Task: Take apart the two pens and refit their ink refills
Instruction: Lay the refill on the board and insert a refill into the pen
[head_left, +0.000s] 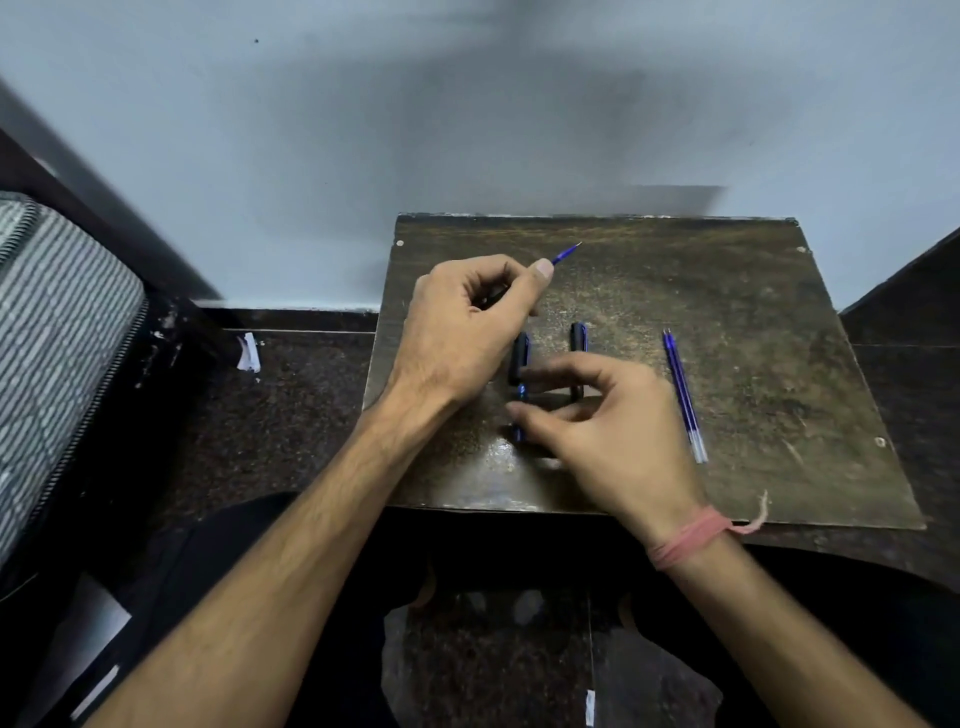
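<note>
My left hand (467, 322) is curled round a dark pen part, and a blue ink refill (566, 253) pokes out past the thumb toward the back of the board. Two more blue refills (683, 395) lie side by side on the right of the board. A black-and-blue pen piece (521, 358) lies under the hands, with another black piece (578, 338) just to its right. My right hand (608, 431) hovers low over these pieces with loosely bent fingers. Its thumb and forefinger tips are at the left piece, and no grip shows.
The work surface is a worn dark wooden board (753, 312) on my lap, set against a pale blue wall. A striped mattress edge (57, 332) is at the left. A pink thread band (685, 540) circles my right wrist. Dark speckled floor lies below.
</note>
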